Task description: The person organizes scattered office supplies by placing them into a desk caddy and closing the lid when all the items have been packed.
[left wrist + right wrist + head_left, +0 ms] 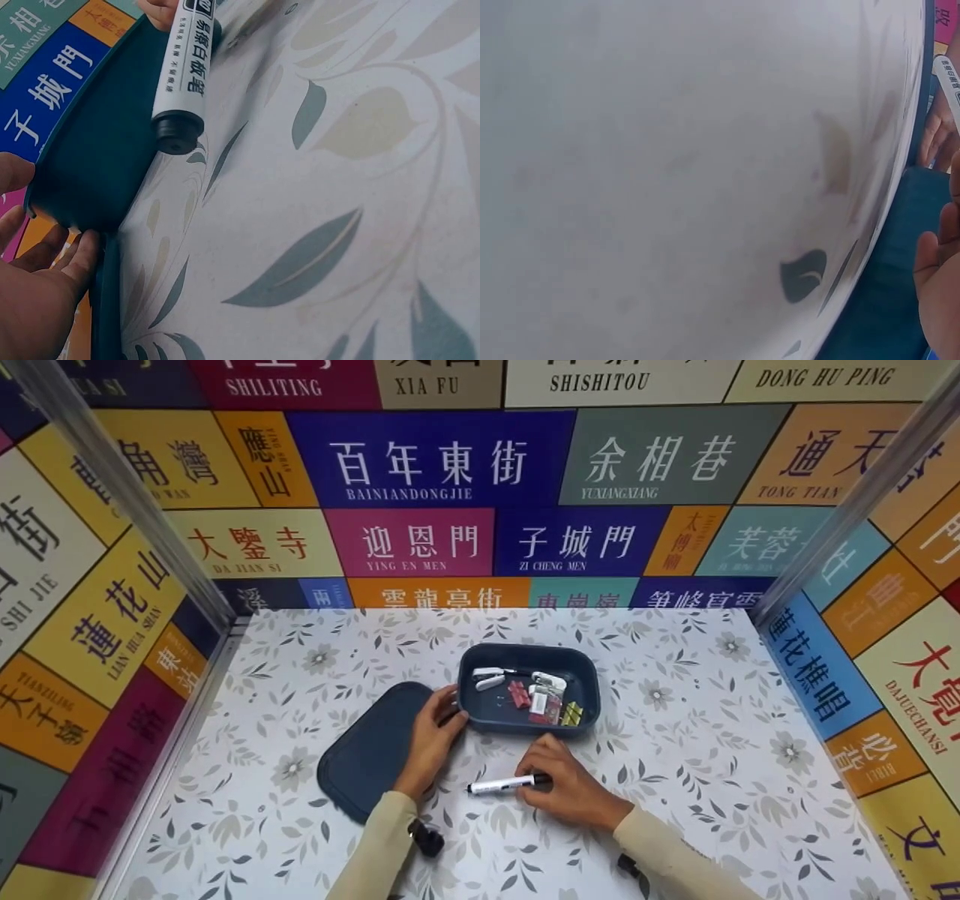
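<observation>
Right hand [570, 791] pinches a whiteboard marker [506, 785] by its dark-capped end; the marker lies flat on the floral tabletop [712, 780], just in front of the dark blue tray [589, 679], white barrel pointing toward the person's left. Left hand [433, 735] has its fingers curled against the tray's near-left corner, touching the wall; the left wrist view shows fingertips [79, 259] at the rim, though how firm the hold is cannot be told. The flat blue lid [367, 750] lies just beside the tray on the left, under the left wrist. Inside the tray: red [519, 694] and yellow [571, 712] binder clips and some small white items [487, 679], too small to name. Judgement: the marker is light, rigid, smooth plastic and round, so likely to roll or slip; a thumb-and-finger hold mid-barrel would balance better than at the cap. The tray looks stiff and light, best taken at the rim.
</observation>
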A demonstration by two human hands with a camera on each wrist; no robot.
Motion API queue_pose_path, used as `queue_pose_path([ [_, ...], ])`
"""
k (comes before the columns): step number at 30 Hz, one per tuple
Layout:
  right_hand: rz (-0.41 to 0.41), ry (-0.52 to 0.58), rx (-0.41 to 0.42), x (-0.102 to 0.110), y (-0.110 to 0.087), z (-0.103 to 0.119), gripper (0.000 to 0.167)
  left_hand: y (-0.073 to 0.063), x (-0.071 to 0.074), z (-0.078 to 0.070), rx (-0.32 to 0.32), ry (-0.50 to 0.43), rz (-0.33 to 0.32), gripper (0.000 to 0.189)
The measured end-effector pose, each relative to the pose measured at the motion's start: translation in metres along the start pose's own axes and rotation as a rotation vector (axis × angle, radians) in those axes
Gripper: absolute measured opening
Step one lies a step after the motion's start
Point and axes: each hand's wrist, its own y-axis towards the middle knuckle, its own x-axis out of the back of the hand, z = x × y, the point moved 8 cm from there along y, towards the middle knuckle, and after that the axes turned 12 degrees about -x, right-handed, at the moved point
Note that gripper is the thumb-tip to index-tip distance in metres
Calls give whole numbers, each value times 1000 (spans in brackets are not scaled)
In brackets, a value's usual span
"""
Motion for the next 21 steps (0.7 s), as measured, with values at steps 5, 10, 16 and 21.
queue_pose_path([
  [5,-32,8,25,4,-1,4,27,0,0,-1,7,9,-1,52],
  [10,-67,26,71,10,-2,10,31,0,1,0,2,10,-4,52],
  [16,-106,35,127,15,-1,14,35,0,0,-1,-6,-3,1,53],
  [21,-125,20,134,17,-1,16,34,0,0,0,-10,2,18,53],
])
